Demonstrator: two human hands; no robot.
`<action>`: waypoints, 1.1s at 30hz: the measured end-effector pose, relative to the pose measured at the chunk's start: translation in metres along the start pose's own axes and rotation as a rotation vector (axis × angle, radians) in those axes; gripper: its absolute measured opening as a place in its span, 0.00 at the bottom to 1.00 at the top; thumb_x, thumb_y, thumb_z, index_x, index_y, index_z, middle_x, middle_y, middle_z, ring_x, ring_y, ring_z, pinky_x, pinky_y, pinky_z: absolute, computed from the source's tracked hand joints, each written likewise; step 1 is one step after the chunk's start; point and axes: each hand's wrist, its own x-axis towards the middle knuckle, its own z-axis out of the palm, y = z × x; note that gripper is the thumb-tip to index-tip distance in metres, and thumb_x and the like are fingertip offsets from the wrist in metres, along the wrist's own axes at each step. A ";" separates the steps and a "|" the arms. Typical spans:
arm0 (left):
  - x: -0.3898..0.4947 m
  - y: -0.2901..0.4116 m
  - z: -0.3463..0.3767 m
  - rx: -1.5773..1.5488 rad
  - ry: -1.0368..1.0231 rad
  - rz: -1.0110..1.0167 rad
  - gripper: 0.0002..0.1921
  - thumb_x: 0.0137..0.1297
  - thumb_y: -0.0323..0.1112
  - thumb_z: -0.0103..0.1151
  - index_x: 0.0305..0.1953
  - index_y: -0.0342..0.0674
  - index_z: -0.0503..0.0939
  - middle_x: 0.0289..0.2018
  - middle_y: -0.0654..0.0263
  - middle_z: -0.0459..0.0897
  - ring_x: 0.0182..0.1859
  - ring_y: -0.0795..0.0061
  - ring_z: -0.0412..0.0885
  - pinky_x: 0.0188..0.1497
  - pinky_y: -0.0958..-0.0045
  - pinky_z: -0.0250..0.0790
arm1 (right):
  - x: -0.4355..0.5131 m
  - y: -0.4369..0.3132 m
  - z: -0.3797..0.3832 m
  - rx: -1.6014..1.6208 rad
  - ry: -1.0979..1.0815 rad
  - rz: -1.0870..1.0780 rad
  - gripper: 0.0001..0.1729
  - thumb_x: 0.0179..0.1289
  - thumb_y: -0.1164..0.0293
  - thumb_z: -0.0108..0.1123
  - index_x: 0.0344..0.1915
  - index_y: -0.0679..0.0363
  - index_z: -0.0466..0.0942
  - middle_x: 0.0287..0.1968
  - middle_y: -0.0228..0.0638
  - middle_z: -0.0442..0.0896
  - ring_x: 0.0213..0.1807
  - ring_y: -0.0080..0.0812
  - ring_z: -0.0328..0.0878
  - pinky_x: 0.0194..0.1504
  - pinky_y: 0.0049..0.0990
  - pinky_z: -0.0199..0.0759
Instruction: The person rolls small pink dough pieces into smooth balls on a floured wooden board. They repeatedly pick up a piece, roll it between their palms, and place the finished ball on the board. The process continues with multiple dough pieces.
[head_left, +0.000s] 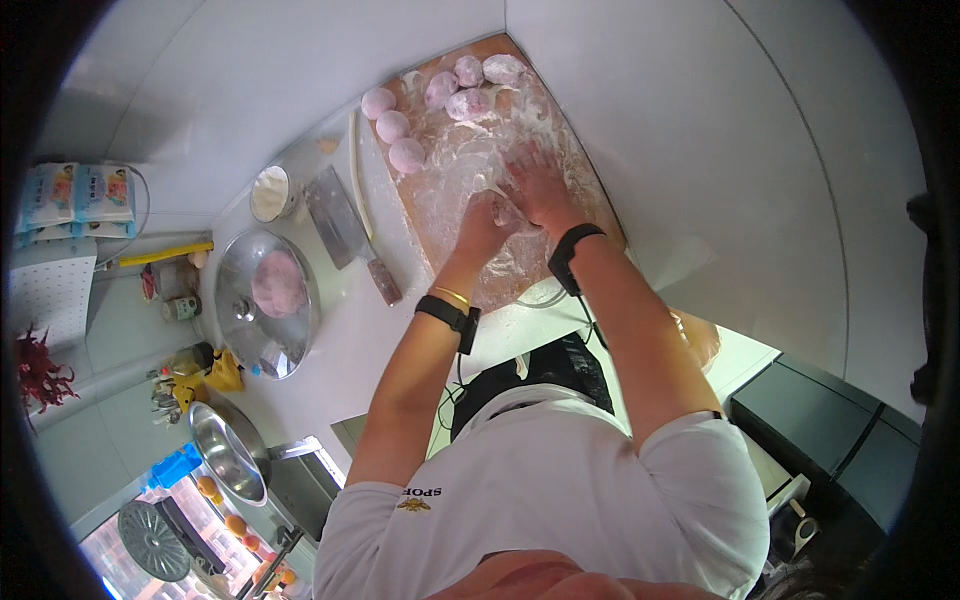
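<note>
My left hand (486, 219) is curled low over a floured wooden board (517, 281). Right beside it, my right hand (536, 180) lies palm down with its fingers spread, and the two hands meet at the thumbs. A thin, whitish translucent sheet (461, 176), possibly plastic film, spreads on the board around my left fingers; whether they grip it is hidden. Beyond the hands, several flour-dusted pink dough balls (469, 103) sit at the board's far end. Smoother pink dough balls (393, 127) form a row along its left edge.
Left of the board lie a cleaver (337, 217) and a pale thin stick (358, 176). A jar of flour (270, 193) stands near a clear lid (240, 337) over a pink dough lump (279, 283). Farther off is a steel bowl (232, 454). A wall (720, 187) borders the board's right.
</note>
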 end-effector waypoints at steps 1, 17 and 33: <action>-0.005 0.004 0.008 -0.074 0.004 -0.048 0.17 0.50 0.30 0.70 0.39 0.34 0.73 0.37 0.52 0.79 0.44 0.54 0.76 0.46 0.60 0.69 | 0.001 0.000 -0.005 0.038 -0.090 -0.056 0.31 0.74 0.49 0.40 0.71 0.49 0.63 0.76 0.38 0.54 0.77 0.49 0.45 0.75 0.46 0.35; 0.009 -0.026 0.023 -0.159 -0.040 -0.039 0.30 0.58 0.32 0.67 0.61 0.32 0.71 0.57 0.50 0.77 0.56 0.62 0.78 0.57 0.65 0.70 | -0.002 0.005 -0.014 -0.151 0.075 -0.016 0.36 0.66 0.53 0.54 0.71 0.51 0.62 0.73 0.37 0.60 0.77 0.46 0.47 0.75 0.54 0.33; -0.017 -0.012 0.023 0.010 0.077 0.192 0.29 0.47 0.26 0.69 0.55 0.34 0.74 0.48 0.53 0.77 0.54 0.51 0.72 0.59 0.61 0.66 | -0.024 -0.003 -0.012 -0.159 0.056 0.096 0.33 0.70 0.49 0.48 0.71 0.46 0.62 0.73 0.37 0.62 0.77 0.49 0.47 0.75 0.52 0.33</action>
